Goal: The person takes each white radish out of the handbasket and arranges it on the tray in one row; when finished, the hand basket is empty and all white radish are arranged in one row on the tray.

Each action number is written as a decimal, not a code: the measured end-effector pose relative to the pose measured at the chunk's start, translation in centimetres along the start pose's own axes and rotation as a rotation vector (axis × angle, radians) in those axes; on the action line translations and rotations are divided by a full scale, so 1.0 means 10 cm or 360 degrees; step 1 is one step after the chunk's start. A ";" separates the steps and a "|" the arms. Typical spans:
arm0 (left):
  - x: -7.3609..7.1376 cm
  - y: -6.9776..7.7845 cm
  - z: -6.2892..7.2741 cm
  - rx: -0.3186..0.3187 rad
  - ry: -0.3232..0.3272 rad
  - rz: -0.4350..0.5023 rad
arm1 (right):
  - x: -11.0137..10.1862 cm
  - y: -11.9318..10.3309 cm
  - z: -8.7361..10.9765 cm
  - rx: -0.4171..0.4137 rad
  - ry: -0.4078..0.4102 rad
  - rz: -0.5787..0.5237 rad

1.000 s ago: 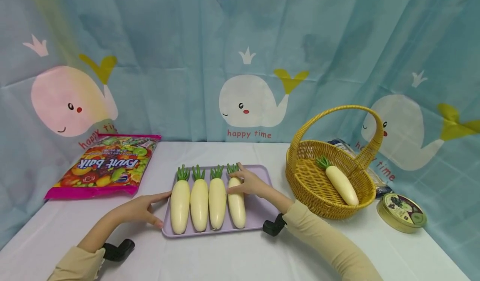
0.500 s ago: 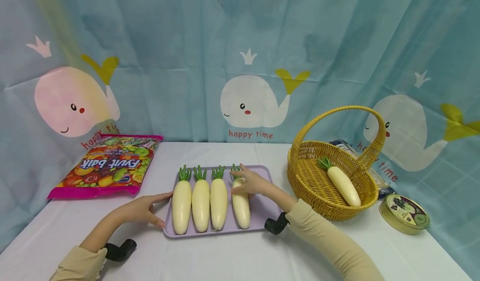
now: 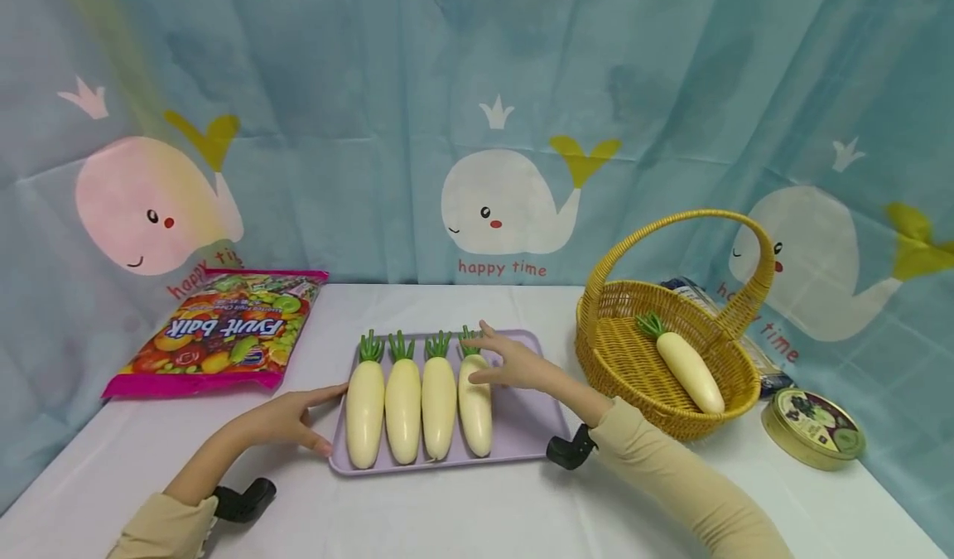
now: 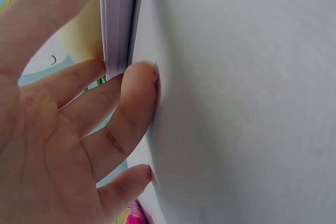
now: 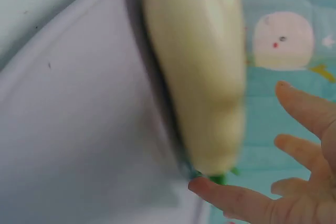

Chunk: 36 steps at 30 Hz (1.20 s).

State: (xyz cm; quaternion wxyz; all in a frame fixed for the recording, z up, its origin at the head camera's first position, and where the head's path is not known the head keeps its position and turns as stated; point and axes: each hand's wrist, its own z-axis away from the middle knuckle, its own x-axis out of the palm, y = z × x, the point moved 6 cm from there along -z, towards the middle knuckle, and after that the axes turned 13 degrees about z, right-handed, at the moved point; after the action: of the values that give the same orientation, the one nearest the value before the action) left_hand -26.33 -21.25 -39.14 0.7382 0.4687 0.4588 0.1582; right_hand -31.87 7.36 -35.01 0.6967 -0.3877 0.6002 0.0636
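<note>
Several white radishes with green tops lie side by side on a lilac tray point(image 3: 529, 418) in the head view. My right hand point(image 3: 517, 366) is over the upper part of the rightmost radish point(image 3: 475, 414), its fingers spread. In the right wrist view that radish point(image 5: 197, 61) is blurred, and one fingertip is right by its leafy end. My left hand point(image 3: 286, 418) is at the tray's left edge, index finger and thumb apart at the rim beside the leftmost radish point(image 3: 365, 414). The left wrist view shows its loosely bent fingers point(image 4: 137, 90) against the white cloth and tray rim.
A yellow wicker basket point(image 3: 633, 389) with a tall handle stands at the right, holding one radish point(image 3: 689, 370). Beside it are a round gold tin point(image 3: 812, 428) and a dark packet point(image 3: 771, 374). A pink-edged candy bag point(image 3: 224, 331) lies at the back left.
The rightmost radish shifts slightly right, then back left toward its neighbour. My right hand's fingers have come off its left side and drawn a little right. The left hand stays at the tray.
</note>
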 end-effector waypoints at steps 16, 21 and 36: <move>-0.05 0.08 -0.05 0.0038 -0.0022 -0.0055 | -1.07 0.25 0.96 -0.0113 0.0088 -0.0249; 0.03 0.04 -0.05 0.0047 -0.0046 0.0027 | -1.30 0.42 1.40 -0.0141 0.0024 -0.0343; 0.00 -0.03 0.03 0.0010 -0.0012 0.0039 | -1.77 1.36 1.76 0.0346 0.0225 -0.0155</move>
State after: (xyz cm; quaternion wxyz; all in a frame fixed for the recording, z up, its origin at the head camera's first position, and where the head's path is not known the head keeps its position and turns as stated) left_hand -26.18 -21.54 -39.35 0.7364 0.4771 0.4507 0.1641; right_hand -30.34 34.28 -25.98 0.6928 -0.3421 0.6317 -0.0632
